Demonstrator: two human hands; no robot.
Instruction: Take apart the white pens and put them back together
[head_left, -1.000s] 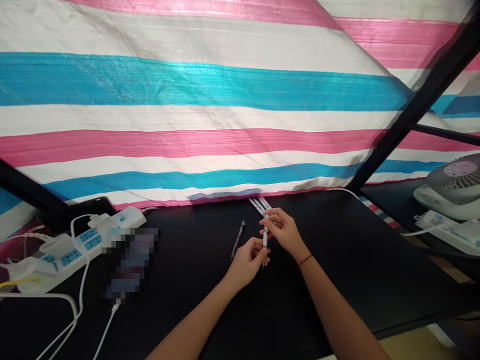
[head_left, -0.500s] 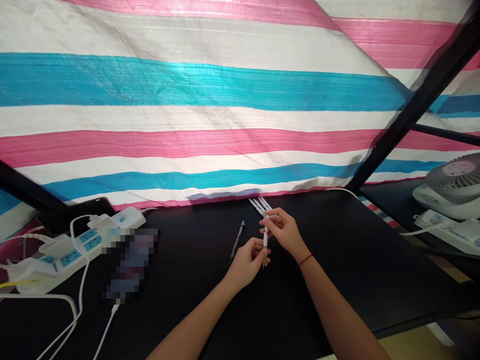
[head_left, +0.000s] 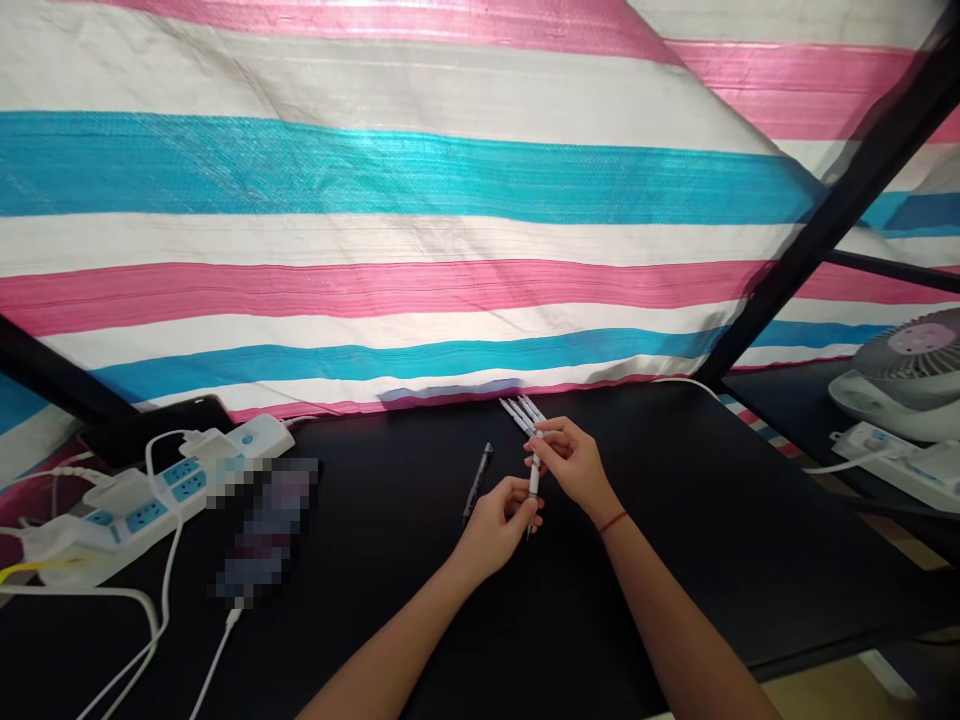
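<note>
Between both hands is a white pen (head_left: 534, 478), tilted with its tip toward me. My left hand (head_left: 496, 520) pinches it near the lower end, close to the tip. Higher up the barrel, the fingers of my right hand (head_left: 571, 458) are closed round it. Just beyond the right fingers, several white pens (head_left: 517, 413) lie side by side on the black table (head_left: 390, 540), their near ends partly hidden by that hand. A dark pen (head_left: 478, 482) lies on the table to the left of my left hand.
On the left stand a white power strip (head_left: 150, 515) with plugs and cables and a blurred-out phone-like object (head_left: 270, 525) with a white cable. A black phone-like slab (head_left: 161, 428) leans behind. A fan (head_left: 907, 365) and a second power strip (head_left: 900, 460) sit on the right. Striped sheeting (head_left: 450, 290) hangs behind.
Both hands keep their hold on the white pen in nearly the same place. The whole view has shifted very slightly; nothing else has visibly moved.
</note>
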